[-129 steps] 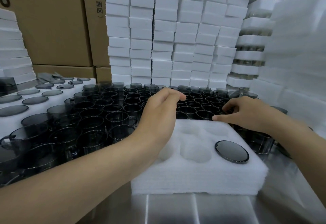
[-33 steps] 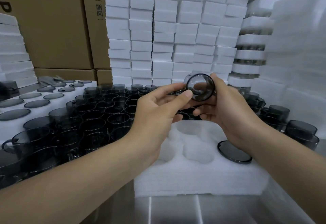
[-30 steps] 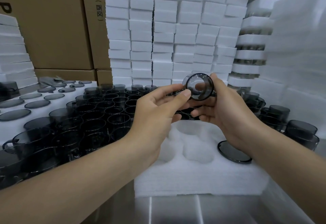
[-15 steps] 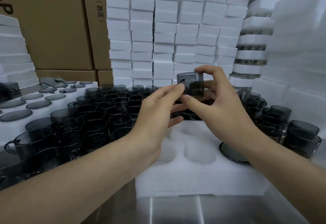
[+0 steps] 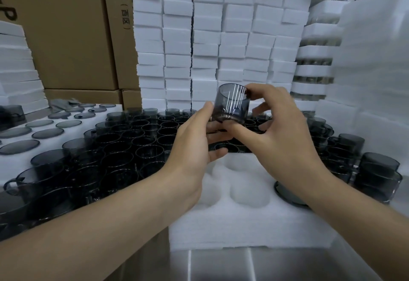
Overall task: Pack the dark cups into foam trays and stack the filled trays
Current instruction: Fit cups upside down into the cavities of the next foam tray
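One dark smoky glass cup (image 5: 231,102) is held upright in the air between both hands, above the far edge of a white foam tray (image 5: 243,225). My left hand (image 5: 194,145) grips the cup's lower left side with thumb and fingers. My right hand (image 5: 281,134) holds its right side and base. The tray lies in front of me with round hollows showing and one dark disc (image 5: 287,194) lying flat at its right, partly hidden by my right forearm. Several more dark cups (image 5: 124,148) stand packed together to the left and behind the tray.
Stacks of white foam blocks (image 5: 210,37) form a wall behind. Cardboard boxes (image 5: 66,26) stand at the back left. A foam tray with dark lids (image 5: 33,130) lies at the left. More cups (image 5: 376,170) and loose foam sheets (image 5: 376,59) are at the right. A metal tabletop (image 5: 243,265) is nearest me.
Both hands reached into the cups, lifted one and turned it, its round end facing me a second ago. It now stands upright and slightly higher between my fingers.
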Motion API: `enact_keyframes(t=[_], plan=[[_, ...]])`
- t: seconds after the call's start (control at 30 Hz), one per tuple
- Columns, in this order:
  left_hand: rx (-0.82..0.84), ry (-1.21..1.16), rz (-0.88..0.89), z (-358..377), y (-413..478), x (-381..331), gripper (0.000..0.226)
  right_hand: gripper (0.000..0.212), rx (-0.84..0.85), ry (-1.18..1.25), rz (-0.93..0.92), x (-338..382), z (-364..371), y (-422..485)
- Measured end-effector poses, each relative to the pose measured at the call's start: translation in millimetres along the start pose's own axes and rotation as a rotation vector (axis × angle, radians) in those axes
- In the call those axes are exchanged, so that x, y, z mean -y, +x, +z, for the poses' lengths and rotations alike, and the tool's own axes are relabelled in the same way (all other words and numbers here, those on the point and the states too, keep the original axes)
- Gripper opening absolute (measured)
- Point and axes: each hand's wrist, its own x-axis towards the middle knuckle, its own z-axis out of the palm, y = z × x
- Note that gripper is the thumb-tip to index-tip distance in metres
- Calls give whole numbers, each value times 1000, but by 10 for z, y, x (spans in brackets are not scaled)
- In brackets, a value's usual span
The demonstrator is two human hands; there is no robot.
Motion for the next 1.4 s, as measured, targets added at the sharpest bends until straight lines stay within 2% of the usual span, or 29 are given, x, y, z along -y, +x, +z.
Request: enact_keyframes(t=[0.13, 0.3, 0.6, 0.8, 1.03, 1.2, 1.3, 1.4], plan=[[29, 17, 5, -15, 2, -5, 37, 56, -6, -27, -33, 17, -7, 6], [17, 0, 21, -10, 27, 27, 27, 61, 40, -46, -76, 10, -5, 4], [-4, 9, -12, 10, 9, 3, 43, 59, 33, -43, -65, -15, -3, -5], [-19, 9, 13, -15, 18, 8, 32, 63, 49, -48, -81, 7, 3, -6], [-50, -21, -62, 12, 37, -18, 46, 54, 79, -28, -16, 36, 1, -15], [-104, -71, -22, -7, 37, -3, 50, 53, 39, -64, -34, 44, -13, -11], [-119, -79, -28, -20, 39, -9, 45, 51, 29, -76, -31, 28, -9, -9], [-64, -19, -14, -21, 38, 4, 36, 51, 28, -65, -47, 30, 0, -9]])
